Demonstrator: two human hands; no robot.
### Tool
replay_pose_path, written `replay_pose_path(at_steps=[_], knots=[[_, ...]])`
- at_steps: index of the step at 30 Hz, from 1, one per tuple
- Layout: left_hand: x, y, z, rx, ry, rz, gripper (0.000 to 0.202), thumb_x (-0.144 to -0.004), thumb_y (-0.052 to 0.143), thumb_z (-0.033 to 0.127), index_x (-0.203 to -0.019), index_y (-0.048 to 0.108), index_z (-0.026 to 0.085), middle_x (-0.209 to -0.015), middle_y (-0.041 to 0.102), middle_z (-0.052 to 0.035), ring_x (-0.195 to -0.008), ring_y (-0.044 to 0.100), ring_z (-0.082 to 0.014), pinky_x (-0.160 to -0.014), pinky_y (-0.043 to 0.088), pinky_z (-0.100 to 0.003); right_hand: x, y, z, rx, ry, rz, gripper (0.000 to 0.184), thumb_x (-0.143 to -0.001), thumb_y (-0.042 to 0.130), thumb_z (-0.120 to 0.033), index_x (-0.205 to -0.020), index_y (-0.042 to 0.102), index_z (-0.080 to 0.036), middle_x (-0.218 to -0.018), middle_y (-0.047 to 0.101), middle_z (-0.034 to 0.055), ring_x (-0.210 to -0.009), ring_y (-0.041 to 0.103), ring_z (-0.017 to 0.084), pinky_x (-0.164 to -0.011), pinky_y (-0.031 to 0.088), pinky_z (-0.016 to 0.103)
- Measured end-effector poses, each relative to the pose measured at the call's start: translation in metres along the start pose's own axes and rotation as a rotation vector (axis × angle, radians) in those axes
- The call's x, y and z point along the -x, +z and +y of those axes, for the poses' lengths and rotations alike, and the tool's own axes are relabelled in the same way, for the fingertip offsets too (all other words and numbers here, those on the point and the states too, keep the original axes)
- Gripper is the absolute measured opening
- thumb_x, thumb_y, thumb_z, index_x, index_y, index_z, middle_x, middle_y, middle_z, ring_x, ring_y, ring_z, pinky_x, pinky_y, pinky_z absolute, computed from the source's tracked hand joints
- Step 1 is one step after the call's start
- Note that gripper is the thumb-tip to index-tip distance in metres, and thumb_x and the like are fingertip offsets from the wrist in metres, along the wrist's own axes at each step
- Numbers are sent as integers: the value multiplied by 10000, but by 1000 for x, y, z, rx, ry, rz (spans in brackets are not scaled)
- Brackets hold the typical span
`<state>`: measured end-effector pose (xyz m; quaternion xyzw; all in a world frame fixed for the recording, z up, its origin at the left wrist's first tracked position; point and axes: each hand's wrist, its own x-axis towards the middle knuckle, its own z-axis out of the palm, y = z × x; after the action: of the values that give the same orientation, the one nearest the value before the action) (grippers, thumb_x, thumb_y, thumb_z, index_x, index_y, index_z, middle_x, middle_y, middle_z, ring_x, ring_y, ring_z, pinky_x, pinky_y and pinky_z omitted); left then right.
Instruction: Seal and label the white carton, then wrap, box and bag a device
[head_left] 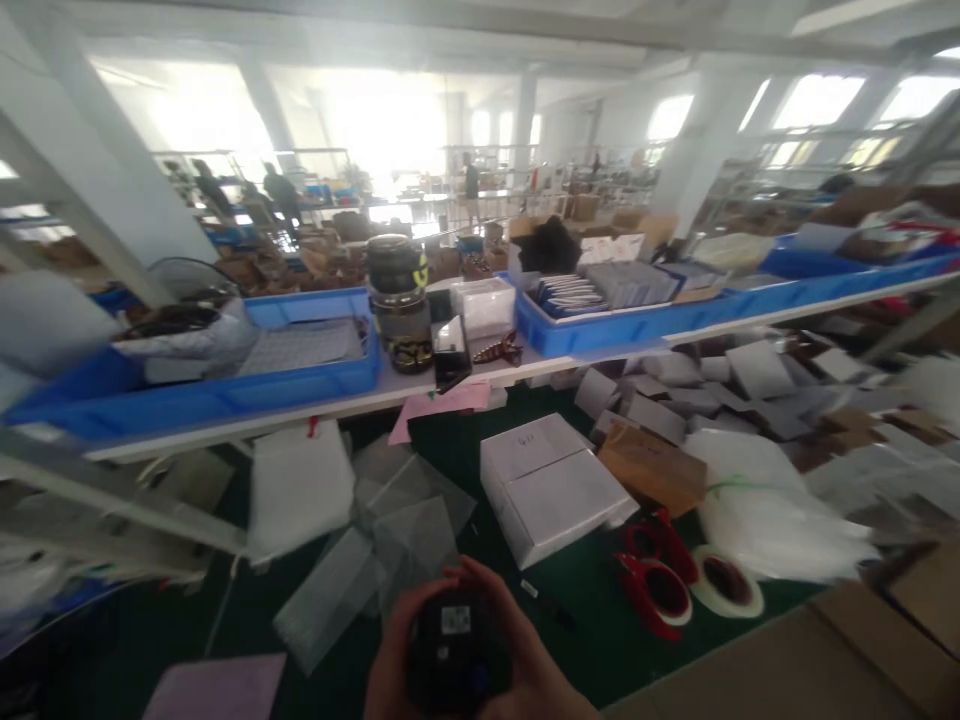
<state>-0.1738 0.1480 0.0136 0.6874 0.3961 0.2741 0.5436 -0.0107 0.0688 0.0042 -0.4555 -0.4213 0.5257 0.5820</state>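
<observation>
At the bottom centre, both my hands are wrapped around a small black device (455, 650) with a white label on its top. My left hand (394, 655) grips its left side, fingers curled over the top. My right hand (525, 660) cups its right side, fingers curled too. They hover above a dark green table (577, 580). Just beyond them lie several clear plastic bags (390, 540) and a white box (551, 485).
Red tape dispensers (656, 580) and a tape roll (726, 582) lie to the right, next to a white bag stack (772, 510) and brown box (651, 465). A raised shelf carries blue trays (225, 390), a dark jar (399, 300) and small boxes. People stand far behind.
</observation>
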Motion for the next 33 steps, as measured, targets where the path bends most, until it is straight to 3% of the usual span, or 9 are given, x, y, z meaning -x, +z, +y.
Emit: replay_pose_path(at_steps=[3,11,18,33], knots=[[7,2,15,-72,68,7,691,-666,792,503,-1264,592,221,-1296,638,-121,-1182,624,-344,-993,553,-456,6,4,-4,-73,102,-42,1171,-520,964,-487,-1505,356,-311,-1534,432,138,-1440,383,351,-1173,337,517],[18,0,17,-64,227,136,677,-665,861,310,-1270,563,249,-1245,645,-88,-1132,643,-304,-965,542,-423,1,8,4,-29,58,-95,1172,-486,946,-584,-1466,401,-243,-1539,416,185,-1434,379,380,-1191,293,527],[25,0,25,26,211,200,680,-655,845,237,-1270,557,270,-1254,631,-79,-1146,631,-312,-992,515,-446,2,17,6,-122,93,-107,1214,-437,965,-574,-1465,404,-254,-1538,411,180,-1425,380,395,-1181,299,522],[29,0,31,-2,240,254,646,-670,829,265,-1261,568,277,-1231,643,-70,-1124,642,-289,-955,535,-406,2,20,6,-144,109,-122,1214,-439,969,-560,-1469,404,-258,-1547,400,172,-1434,368,383,-1191,280,506]])
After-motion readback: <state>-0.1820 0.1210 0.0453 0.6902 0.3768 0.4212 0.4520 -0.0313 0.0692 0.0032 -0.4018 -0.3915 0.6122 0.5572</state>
